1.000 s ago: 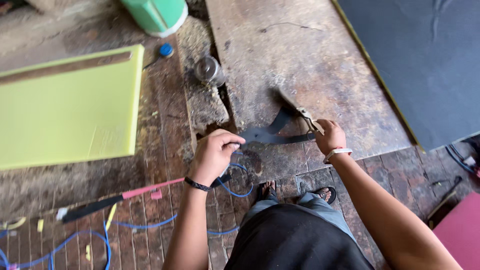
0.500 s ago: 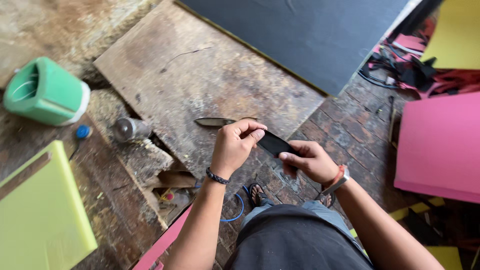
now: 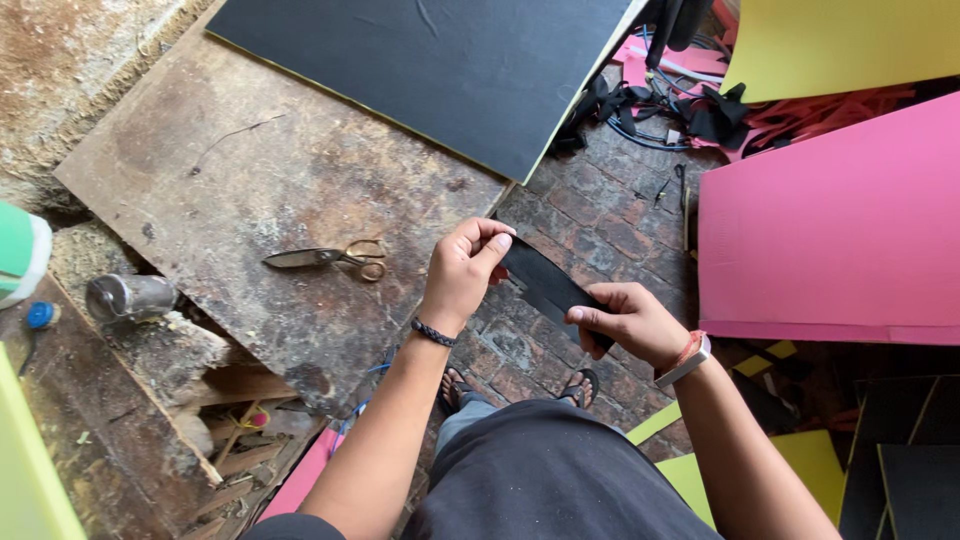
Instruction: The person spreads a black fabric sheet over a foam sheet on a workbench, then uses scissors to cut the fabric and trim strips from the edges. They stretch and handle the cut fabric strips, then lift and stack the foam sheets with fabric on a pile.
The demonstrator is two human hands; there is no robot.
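Head view: black foam strip (image 3: 548, 285) stretched between both hands over the brick floor (image 3: 600, 215), just off the near right edge of the worn wooden board (image 3: 270, 190). Left hand (image 3: 462, 272) pinching the far end of the strip, thumb against curled fingertips; right hand (image 3: 628, 322) pinching the near end, fingers folded over it. Strip held taut and slanting, clear of the board and of the floor.

Compared with a second ago: strip then lying down at the board's edge with the scissors right at the right hand; now lifted free, scissors (image 3: 330, 257) set flat on the board, blades shut, pointing left, well apart from either hand. Cutting apparently finished, the loose piece now up for a look or a fit.

Around: large black foam sheet (image 3: 440, 70) lying at the far side across the board and floor; big pink sheet (image 3: 830, 230) on the right, yellow sheet (image 3: 840, 40) beyond it, yellow-green offcuts (image 3: 700, 470) near the right knee. At the left, a small metal tin (image 3: 128, 296) on its side, a blue cap (image 3: 38, 315), part of a green tub (image 3: 20, 250). Sandalled feet (image 3: 580, 385) directly beneath the strip. Nothing between the hands and the board; scissors within easy reach to the left.
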